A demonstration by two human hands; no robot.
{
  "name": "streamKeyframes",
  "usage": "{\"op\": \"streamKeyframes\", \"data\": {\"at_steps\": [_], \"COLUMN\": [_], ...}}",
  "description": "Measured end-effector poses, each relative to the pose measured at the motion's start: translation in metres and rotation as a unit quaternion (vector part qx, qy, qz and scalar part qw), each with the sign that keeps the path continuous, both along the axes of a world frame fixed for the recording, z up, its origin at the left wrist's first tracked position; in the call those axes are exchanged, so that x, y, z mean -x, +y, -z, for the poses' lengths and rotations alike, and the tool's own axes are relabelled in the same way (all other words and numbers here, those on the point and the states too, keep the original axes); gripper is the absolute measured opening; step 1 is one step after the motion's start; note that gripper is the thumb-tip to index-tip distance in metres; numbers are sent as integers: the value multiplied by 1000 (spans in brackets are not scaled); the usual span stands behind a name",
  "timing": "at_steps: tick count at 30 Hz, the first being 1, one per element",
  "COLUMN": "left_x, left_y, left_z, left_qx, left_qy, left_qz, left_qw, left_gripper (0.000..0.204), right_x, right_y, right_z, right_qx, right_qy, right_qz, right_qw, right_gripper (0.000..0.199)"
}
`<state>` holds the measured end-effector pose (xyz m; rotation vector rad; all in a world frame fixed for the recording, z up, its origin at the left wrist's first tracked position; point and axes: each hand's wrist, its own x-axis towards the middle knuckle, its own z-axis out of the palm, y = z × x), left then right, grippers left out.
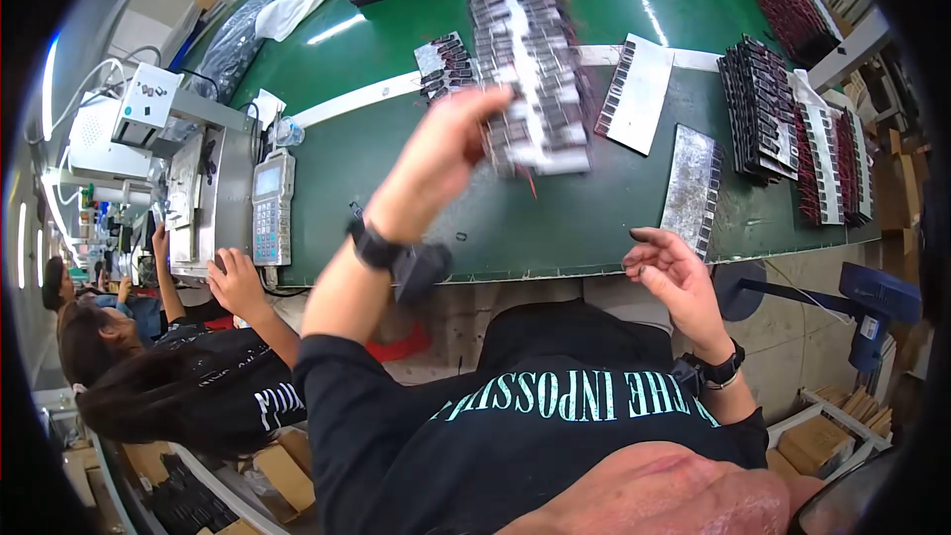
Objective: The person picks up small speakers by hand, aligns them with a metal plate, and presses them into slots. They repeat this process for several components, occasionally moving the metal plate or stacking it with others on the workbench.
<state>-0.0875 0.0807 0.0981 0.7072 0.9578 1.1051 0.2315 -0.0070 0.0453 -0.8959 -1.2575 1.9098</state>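
My left hand [458,134] reaches forward over the green bench, its thumb on the left edge of a pale panel [525,69] lined with small dark parts. The fingers are closed round that edge and partly hidden; hand and panel are blurred. Whether the panel lies on others beneath it, I cannot tell. Below the bench's near edge, my right hand [679,277] is open, palm up and fingers apart, holding nothing. Closest to it lies a grey metal plate [690,183] with a row of dark parts along one side. A similar white plate [636,94] lies farther back.
Stacks of dark parts with red wires [758,109] stand at the right. A smaller panel [444,64] lies behind my left hand. At left are a keypad device [272,208] and a machine [203,188], where a co-worker's hand [238,282] rests. A blue fan [877,307] stands lower right.
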Motion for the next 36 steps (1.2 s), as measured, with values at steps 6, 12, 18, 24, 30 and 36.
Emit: {"op": "streamKeyframes", "data": {"at_steps": [6, 12, 18, 24, 30, 36], "left_x": [41, 43, 59, 42, 26, 29], "left_y": [152, 200, 228, 224, 214, 216], "left_z": [-7, 2, 23, 19, 9, 23], "left_qx": [-2, 20, 21, 15, 24, 0], "left_qy": [108, 93, 128, 234, 483, 534], "left_qz": [-36, -67, -17, -51, -29, -7], "left_qw": [994, 993, 991, 971, 875, 846], "left_gripper": [24, 21, 20, 22, 37, 56], "right_x": [-39, -75, -73, -76, -79, -84], "right_y": [7, 14, 21, 20, 18, 22], "right_z": [-2, -1, 8, 12, 14, 15], "right_qx": [-18, -25, -20, -22, -28, -77], "right_qy": [-27, -48, -49, -57, -59, -136], "right_qz": [66, 108, 102, 99, 96, 128], "right_qw": [997, 993, 993, 993, 993, 979], "right_gripper": [37, 35, 34, 34, 34, 33]}}
